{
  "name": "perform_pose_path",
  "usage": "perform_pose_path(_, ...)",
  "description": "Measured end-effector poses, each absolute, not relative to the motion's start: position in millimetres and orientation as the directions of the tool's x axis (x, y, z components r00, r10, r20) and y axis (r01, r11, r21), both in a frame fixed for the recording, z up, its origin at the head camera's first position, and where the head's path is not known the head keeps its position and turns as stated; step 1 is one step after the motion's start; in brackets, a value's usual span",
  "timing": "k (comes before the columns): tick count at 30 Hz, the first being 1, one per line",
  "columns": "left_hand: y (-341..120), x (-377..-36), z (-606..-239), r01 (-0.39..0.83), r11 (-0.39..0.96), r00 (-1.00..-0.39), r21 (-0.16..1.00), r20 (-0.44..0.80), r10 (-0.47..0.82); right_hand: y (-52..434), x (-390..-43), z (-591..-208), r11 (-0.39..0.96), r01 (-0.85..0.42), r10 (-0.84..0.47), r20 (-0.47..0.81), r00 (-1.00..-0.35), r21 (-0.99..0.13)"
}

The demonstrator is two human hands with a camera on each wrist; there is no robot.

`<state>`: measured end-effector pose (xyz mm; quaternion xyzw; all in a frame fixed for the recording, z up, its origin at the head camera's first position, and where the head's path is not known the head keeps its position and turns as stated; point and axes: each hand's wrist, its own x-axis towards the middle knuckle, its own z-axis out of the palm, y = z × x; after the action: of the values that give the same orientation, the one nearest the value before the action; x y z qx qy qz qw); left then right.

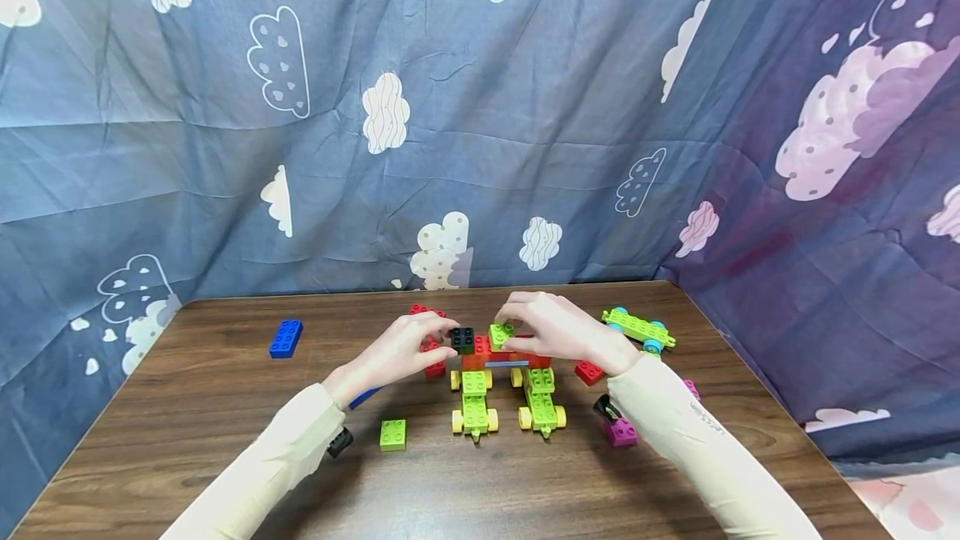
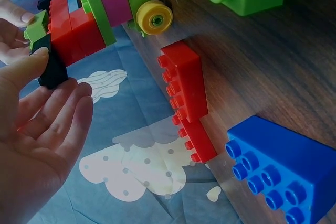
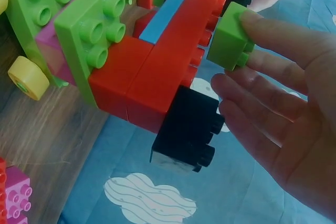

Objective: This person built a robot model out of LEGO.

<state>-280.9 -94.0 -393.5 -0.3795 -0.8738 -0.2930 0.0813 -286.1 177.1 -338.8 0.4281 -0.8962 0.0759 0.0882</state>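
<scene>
Holding a black brick (image 1: 462,340) in my left hand (image 1: 397,351) and a green brick (image 1: 500,335) in my right hand (image 1: 558,330), I have both fingertip-pinched on top of the red build (image 1: 504,357) at mid-worktop (image 1: 225,407) — black on its left end, green beside it. The build sits across two green wheeled cars (image 1: 474,408). A blue brick (image 1: 286,338) lies well apart to the left; another green brick (image 1: 393,434) rests near my left sleeve — a magenta one (image 1: 621,432) by the right.
</scene>
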Motion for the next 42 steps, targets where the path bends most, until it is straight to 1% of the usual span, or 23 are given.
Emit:
perform_pose_path(6,-93.9,-280.6,-392.8,0.693,0.549,-0.715,0.467,0.345,0.608,174.5,-286.8,-340.8,0.623,-0.780,-0.756,0.209,-0.620,-0.060)
perform_pose_path(15,-93.5,-279.5,-392.6,0.709,0.537,-0.700,0.457,0.365,0.613,172.4,-288.3,-342.1,0.626,-0.776,-0.753,0.199,-0.628,-0.080)
perform_pose_path(23,-93.0,-279.4,-392.9,0.696,0.546,-0.713,0.466,0.354,0.605,173.0,-287.8,-341.2,0.625,-0.772,-0.755,0.161,-0.635,-0.117)
perform_pose_path(30,-92.8,-280.2,-393.2,0.690,0.559,-0.720,0.459,0.356,0.596,172.1,-288.1,-340.6,0.592,-0.798,-0.780,0.168,-0.603,-0.114)
perform_pose_path(35,-92.1,-280.6,-393.7,0.683,0.566,-0.726,0.463,0.345,0.594,171.5,-289.1,-342.3,0.581,-0.805,-0.788,0.165,-0.594,-0.123)
perform_pose_path(42,-91.8,-281.1,-394.6,0.681,0.555,-0.727,0.478,0.347,0.593,171.1,-290.3,-344.9,0.560,-0.822,-0.801,0.183,-0.570,-0.107)
